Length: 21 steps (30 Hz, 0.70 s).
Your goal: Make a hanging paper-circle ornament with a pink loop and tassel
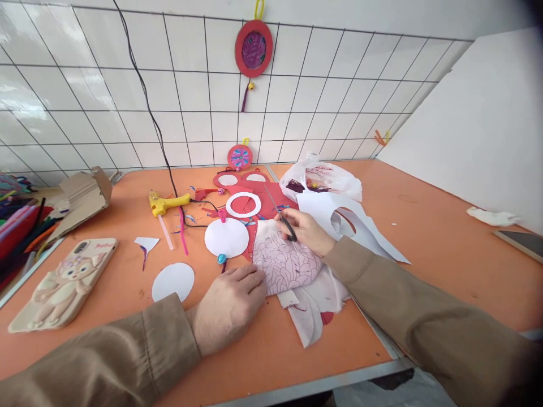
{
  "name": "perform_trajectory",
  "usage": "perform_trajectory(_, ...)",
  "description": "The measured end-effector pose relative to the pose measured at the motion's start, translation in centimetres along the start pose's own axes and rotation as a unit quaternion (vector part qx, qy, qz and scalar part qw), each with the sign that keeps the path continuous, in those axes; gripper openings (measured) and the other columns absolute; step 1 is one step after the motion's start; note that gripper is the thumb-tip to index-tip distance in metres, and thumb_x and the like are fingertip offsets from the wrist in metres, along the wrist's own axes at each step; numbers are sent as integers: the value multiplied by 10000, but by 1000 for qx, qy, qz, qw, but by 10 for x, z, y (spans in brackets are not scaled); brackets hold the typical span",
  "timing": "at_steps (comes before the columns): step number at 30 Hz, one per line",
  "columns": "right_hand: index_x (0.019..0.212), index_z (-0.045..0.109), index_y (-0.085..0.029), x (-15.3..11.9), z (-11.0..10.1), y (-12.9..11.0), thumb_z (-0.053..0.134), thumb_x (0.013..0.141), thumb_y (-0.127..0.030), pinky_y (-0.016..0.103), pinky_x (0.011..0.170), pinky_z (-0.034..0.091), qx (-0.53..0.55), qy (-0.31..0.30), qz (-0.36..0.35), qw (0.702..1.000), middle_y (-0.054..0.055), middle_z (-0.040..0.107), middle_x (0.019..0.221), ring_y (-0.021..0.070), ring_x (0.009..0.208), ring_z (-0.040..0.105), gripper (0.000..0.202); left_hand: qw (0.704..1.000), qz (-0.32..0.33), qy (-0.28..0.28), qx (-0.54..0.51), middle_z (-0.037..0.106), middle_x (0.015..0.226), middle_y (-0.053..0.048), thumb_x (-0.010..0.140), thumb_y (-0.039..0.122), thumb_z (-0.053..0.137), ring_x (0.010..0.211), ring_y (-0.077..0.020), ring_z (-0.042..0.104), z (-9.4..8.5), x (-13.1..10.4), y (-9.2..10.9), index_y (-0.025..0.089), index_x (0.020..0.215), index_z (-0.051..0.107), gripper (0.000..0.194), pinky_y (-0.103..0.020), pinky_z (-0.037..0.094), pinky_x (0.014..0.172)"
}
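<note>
I best steady the patterned cloth beside my left fingers, whose hold I cannot tell, while my right fingers pinch the scissors.

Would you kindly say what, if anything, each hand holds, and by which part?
The right hand holds scissors by the black handle; the left hand is at the edge of the printed cloth, any hold unclear.

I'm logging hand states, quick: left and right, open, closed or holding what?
Left hand: at the cloth, fingers curled; grip can't be told.
Right hand: closed, holding scissors.
</note>
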State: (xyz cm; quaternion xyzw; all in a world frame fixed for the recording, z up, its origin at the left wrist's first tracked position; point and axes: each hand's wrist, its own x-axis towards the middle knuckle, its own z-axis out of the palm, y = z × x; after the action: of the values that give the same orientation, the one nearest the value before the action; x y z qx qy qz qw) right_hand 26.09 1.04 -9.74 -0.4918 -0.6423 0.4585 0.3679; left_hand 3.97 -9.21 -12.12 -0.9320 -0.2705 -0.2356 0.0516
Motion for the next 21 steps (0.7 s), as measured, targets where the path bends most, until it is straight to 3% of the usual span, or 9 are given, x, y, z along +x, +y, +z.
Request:
perform_trajectory(10,876,525,-182,0,0,0,663,678,-441,247,511,379,-9,-6,-11,1000,-50,520,534,110,520,499,355,1000,17,19,9,710,983,-139,943,73,382,953,-240,659,-3,1,0,101,930,646,266,-371,592,756)
perform_trajectory(21,874,518,-185,1,0,5,661,686,-470,255,520,373,-18,-14,-23,999,-52,509,541,109,517,471,370,1000,5,-11,5,694,997,-133,942,84,375,982,-234,646,-2,0,0,135,936,637,267,-385,580,806)
